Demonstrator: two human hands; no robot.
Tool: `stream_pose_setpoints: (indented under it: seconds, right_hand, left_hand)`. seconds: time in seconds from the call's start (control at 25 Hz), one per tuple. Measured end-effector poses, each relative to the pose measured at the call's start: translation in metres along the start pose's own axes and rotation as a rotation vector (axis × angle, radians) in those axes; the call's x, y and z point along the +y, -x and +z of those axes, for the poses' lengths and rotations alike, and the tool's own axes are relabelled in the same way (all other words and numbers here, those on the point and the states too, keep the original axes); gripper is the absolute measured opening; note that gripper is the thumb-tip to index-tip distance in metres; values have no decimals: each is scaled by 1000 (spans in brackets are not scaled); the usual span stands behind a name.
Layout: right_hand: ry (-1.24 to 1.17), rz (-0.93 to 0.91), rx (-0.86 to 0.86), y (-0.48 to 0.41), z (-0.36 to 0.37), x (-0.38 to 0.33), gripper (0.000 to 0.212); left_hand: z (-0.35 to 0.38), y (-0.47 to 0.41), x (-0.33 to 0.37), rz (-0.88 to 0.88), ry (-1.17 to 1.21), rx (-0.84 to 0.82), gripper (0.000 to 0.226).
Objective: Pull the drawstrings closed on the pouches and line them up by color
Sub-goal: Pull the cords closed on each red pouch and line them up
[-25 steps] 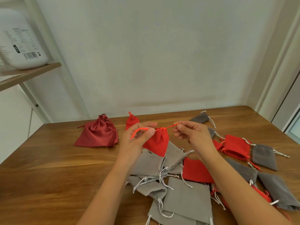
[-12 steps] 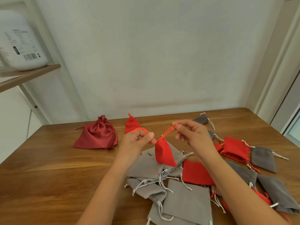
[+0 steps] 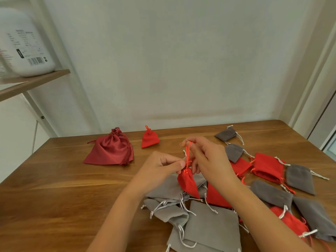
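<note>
Head view: a person's left hand (image 3: 160,170) pinches the gathered neck of a small red pouch (image 3: 188,184), thumb and fingers curled round it, while the right hand (image 3: 209,159) grips the pouch's red drawstring (image 3: 188,151) and holds it taut above. The pouch hangs just over a heap of grey pouches (image 3: 212,226) on the wooden bench (image 3: 54,197). More red and grey pouches lie scattered to the right. Near the far edge, a closed red pouch (image 3: 150,138) sits beside a larger dark red satin bag (image 3: 111,150). A white jug (image 3: 23,44) stands on a shelf (image 3: 36,80) at upper left.
</note>
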State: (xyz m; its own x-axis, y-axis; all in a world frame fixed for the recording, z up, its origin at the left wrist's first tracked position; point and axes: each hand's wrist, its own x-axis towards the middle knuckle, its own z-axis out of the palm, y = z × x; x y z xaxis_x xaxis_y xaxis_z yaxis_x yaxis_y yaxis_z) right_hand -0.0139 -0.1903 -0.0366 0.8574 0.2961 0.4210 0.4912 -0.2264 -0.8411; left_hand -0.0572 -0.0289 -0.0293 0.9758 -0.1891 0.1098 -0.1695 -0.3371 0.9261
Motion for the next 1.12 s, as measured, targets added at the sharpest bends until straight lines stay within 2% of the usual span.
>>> stream_pose_setpoints:
  seconds: [0.08, 0.2, 0.36, 0.48, 0.56, 0.68, 0.76, 0.84, 0.92, 1.12]
  right_hand:
    - [121, -56, 23, 0, -2, -1, 18]
    - [209, -99, 24, 1, -2, -3, 17]
    - [358, -187, 15, 1, -2, -6, 20]
    - [440, -240, -130, 1, -3, -7, 38]
    - [473, -250, -181, 0, -1, -6, 43]
    - [523, -369, -69, -4, 2, 1, 26]
    - [584, -428, -3, -6, 3, 5, 25]
    - [607, -397, 37, -5, 2, 4, 24]
    - [575, -387, 80, -2, 1, 1, 32]
    - [353, -424, -5, 3, -3, -9, 24]
  left_hand:
    - [4, 1, 1, 0, -30, -6, 23]
    - [15, 2, 8, 25, -131, 98, 7]
    - [19, 2, 11, 40, -223, 239, 19]
    - [14, 1, 14, 40, -208, 339, 22]
    - [13, 1, 16, 15, -194, 382, 20]
    - [12, -1, 12, 14, -228, 429, 26]
    - [10, -2, 7, -25, -211, 450, 31]
    - [6, -2, 6, -64, -151, 412, 34]
    - [2, 0, 9, -95, 26, 343, 28]
    - [-16, -1, 3, -279, 499, 252, 9]
